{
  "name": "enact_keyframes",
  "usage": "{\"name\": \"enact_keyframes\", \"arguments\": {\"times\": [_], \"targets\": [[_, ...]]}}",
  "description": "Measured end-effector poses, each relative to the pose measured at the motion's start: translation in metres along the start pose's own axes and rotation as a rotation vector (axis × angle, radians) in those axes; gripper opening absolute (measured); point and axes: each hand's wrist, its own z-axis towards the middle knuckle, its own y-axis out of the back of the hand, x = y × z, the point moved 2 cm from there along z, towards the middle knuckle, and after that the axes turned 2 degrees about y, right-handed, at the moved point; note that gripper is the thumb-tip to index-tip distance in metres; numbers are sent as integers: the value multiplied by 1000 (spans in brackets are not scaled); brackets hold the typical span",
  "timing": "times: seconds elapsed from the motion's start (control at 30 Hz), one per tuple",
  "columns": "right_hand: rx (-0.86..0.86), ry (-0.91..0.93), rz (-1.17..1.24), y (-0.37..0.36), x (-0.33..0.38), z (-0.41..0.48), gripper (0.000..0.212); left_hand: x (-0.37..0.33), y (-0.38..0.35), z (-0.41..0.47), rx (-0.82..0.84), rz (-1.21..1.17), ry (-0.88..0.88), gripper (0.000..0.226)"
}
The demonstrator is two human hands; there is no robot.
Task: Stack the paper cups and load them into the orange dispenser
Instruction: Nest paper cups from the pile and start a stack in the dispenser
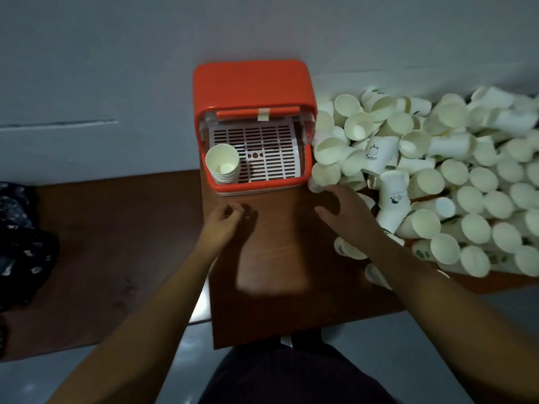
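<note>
One stack of cups (223, 164) stood in the orange dispenser's (250, 83) near left corner. The right hand (347, 217), fingers spread and empty, was at the edge of the loose cup pile (437, 170) on the right. The left hand (223, 225) was loosely curled and held nothing. The step looked like gathering; the next move called for nesting more cups.

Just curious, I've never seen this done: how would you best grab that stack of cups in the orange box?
Probably round the upper wall of the stack of cups, from above and its right: it stands upright, mouth up, tucked into the left front corner of the orange dispenser, so only top and grille side look free.
</note>
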Motion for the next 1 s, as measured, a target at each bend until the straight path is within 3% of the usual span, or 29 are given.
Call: {"name": "enact_keyframes", "arguments": {"times": [0.17, 0.23, 0.4, 0.57, 0.73, 0.8, 0.93, 1.0], "targets": [[5, -147, -32, 29, -71, -42, 60, -17, -85, -19, 211, -20, -25, 9], [72, -161, -68, 31, -88, -53, 64, -14, -113, -18, 324, 69, -36, 29], [131, -134, -79, 19, -109, -67, 53, -31, -175, -23, 555, 492, -326, 83], [132, -203, 73, -1, -108, -64, 36, -21, -211, -27, 549, 557, -463, 79], [154, -426, 521, -4, -108, -46, 28, -14, -193, -25, 418, 488, -404, 79], [130, -457, 584, -2, -110, -34, 29, -11, -178, -21, 389, 529, -370, 79], [-106, -290, 89, 10, -116, -2, 40, -8, -158, -10, 308, 632, -387, 76], [-134, -193, -196, 7, -118, 11, 44, -6, -152, -7, 251, 653, -382, 78]]}}
